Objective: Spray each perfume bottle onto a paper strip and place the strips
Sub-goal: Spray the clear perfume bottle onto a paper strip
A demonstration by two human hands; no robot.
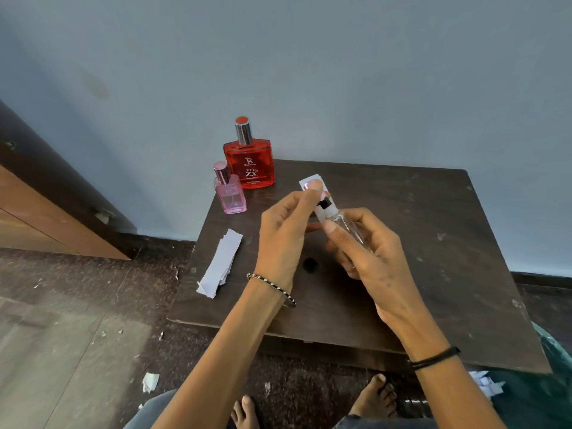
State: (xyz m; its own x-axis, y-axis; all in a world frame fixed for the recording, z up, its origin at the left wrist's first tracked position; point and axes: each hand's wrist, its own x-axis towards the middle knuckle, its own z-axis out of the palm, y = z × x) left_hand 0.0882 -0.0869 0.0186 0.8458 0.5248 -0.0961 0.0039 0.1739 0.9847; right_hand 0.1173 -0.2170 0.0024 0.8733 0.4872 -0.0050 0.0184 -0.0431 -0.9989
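Right hand [368, 261] round bottle [346, 224], left [284, 230] pinching strip [322, 214]

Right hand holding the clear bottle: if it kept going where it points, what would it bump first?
Probably the left hand, whose fingers pinch a paper strip just ahead of the clear bottle.

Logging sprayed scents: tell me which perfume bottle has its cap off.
The clear bottle gripped in the right hand: black nozzle bare, cap pinched in the left hand. The red bottle and pink bottle stand capped.

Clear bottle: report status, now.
Right hand grips clear bottle, nozzle uncapped. Left hand pinches paper strip behind nozzle. Nothing between them.
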